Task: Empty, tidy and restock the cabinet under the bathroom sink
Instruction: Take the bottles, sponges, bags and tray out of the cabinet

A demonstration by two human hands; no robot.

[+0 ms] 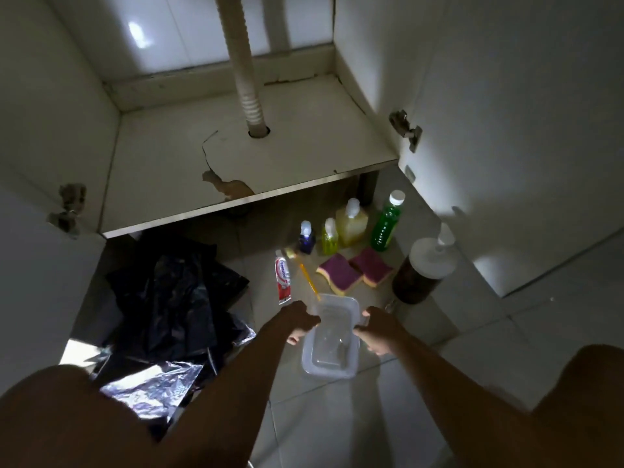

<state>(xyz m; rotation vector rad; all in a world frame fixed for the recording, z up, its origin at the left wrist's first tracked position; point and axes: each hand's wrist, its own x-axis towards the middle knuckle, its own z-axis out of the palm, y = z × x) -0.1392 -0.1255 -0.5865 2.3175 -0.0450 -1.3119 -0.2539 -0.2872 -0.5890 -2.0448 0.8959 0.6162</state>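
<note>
The cabinet under the sink stands open, its shelf bare except for the ribbed drain pipe that runs down through a hole in the floor panel; the panel's surface is cracked and peeling near the front edge. On the tiled floor in front of it, a row of things lies far from the person: a small dark blue bottle, a small yellow bottle, a larger pale yellow bottle and a green bottle with a white cap. Nearer are two purple-topped sponges side by side, a toothpaste tube and a yellow toothbrush. To the right stands a dark brown pump bottle with a white top. A crumpled black plastic bag lies to the left, just in front of the cabinet, with a shiny silvery sheet near it.

A clear plastic container sits between the two hands, nearer than the sponges and toothpaste; whether it rests on the floor or is lifted cannot be told. The left hand has its fingers closed over the container's left rim, and the right hand has its fingers closed over the right rim. The toothbrush's near end touches or overlaps the container's far edge.
</note>
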